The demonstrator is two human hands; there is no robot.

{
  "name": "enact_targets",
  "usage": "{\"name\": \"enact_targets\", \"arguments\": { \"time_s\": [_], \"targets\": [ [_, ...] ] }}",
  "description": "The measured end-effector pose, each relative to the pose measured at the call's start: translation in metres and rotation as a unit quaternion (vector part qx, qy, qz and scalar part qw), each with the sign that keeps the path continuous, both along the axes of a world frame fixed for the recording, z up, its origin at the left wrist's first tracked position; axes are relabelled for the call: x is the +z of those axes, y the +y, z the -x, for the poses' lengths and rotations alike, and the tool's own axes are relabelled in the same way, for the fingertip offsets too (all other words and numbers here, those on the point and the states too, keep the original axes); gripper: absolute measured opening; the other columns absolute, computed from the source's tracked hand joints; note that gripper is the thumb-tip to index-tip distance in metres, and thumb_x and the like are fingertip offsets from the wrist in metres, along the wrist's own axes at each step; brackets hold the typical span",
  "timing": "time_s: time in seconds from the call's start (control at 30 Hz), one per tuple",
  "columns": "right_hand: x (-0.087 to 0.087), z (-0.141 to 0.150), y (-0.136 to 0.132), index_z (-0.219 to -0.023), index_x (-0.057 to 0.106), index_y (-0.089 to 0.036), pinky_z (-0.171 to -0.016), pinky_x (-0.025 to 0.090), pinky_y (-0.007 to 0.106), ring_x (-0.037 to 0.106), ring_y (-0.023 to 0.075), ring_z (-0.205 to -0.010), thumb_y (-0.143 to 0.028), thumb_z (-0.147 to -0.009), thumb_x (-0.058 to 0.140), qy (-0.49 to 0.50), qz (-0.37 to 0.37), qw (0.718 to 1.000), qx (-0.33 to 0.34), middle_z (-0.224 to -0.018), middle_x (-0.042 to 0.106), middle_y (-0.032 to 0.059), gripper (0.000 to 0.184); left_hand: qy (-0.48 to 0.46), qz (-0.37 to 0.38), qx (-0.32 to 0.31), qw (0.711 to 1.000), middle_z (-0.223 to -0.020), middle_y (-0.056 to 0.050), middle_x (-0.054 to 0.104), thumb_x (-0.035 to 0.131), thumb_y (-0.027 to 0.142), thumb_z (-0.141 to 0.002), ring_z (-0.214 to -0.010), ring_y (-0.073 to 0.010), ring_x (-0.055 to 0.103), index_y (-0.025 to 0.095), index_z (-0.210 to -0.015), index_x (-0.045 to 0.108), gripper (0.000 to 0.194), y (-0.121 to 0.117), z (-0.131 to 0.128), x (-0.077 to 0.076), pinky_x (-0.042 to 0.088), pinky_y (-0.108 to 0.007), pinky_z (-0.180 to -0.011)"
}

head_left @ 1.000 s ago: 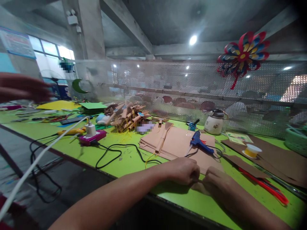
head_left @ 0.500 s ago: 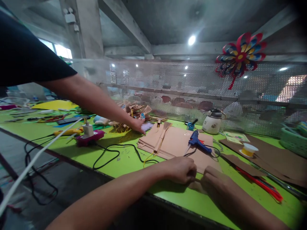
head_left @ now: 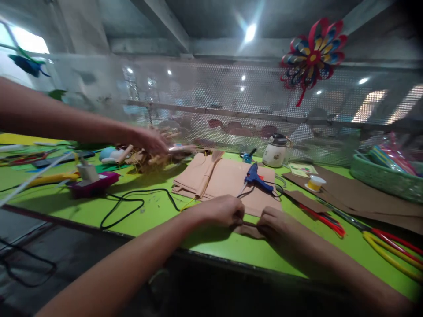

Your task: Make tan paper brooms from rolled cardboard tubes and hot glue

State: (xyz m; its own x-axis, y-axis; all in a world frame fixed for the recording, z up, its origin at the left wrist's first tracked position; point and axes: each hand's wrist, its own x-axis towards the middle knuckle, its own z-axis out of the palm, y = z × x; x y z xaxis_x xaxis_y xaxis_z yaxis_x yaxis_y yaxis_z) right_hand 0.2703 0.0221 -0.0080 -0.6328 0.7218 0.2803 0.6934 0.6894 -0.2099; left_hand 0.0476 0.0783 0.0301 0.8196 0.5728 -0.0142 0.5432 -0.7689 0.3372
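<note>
My left hand [head_left: 228,210] and my right hand [head_left: 272,222] are close together near the table's front edge. Their fingers are closed on a small piece of brown paper [head_left: 250,231], one hand at each side. The paper's upper edge looks rolled or folded; the fingers cover its ends. Just beyond them lies a stack of brown paper sheets [head_left: 228,182]. Across the stack rest a rolled paper piece with a fringed end [head_left: 205,178] and a blue glue gun [head_left: 258,178].
At the left, a co-worker's hand [head_left: 152,140] is over a pile of paper rolls [head_left: 142,164], blurred. A purple power strip [head_left: 94,184] trails a black cord. Large scissors [head_left: 393,244], a thread spool [head_left: 315,182], brown sheets [head_left: 350,189] and a green basket [head_left: 386,176] are on the right.
A co-worker's arm has reached in from the left to the pile of rolls and now moves there. The view has swung right. My hands keep hold of the brown paper.
</note>
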Motion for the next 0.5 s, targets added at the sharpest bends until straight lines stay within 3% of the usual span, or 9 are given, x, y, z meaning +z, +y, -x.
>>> {"name": "enact_targets", "arguments": {
  "time_s": [0.17,0.5],
  "targets": [
    [0.02,0.0,-0.007,-0.083,0.06,-0.015,-0.065,0.041,0.025,0.05,0.0147,-0.073,-0.017,-0.091,0.047,0.0,0.011,1.0,-0.003,-0.082,0.052,0.0057,0.016,0.022,0.019,0.01,1.0,-0.079,-0.001,0.069,0.057,0.018,-0.075,-0.065,-0.0119,0.056,0.019,-0.083,0.068,0.013,0.007,0.002,0.006,0.037,-0.021,-0.057],
    [0.007,-0.004,-0.002,-0.084,0.063,-0.015,-0.065,0.04,0.024,0.049,0.0133,-0.073,-0.016,-0.092,0.047,0.002,-0.028,1.0,0.003,-0.082,0.052,0.0055,0.018,0.022,0.028,-0.019,0.999,-0.08,-0.001,0.067,0.056,0.018,-0.074,-0.068,-0.0126,0.057,0.019,-0.083,0.066,0.013,0.014,0.005,0.001,0.038,-0.021,-0.058]
  ]
}}
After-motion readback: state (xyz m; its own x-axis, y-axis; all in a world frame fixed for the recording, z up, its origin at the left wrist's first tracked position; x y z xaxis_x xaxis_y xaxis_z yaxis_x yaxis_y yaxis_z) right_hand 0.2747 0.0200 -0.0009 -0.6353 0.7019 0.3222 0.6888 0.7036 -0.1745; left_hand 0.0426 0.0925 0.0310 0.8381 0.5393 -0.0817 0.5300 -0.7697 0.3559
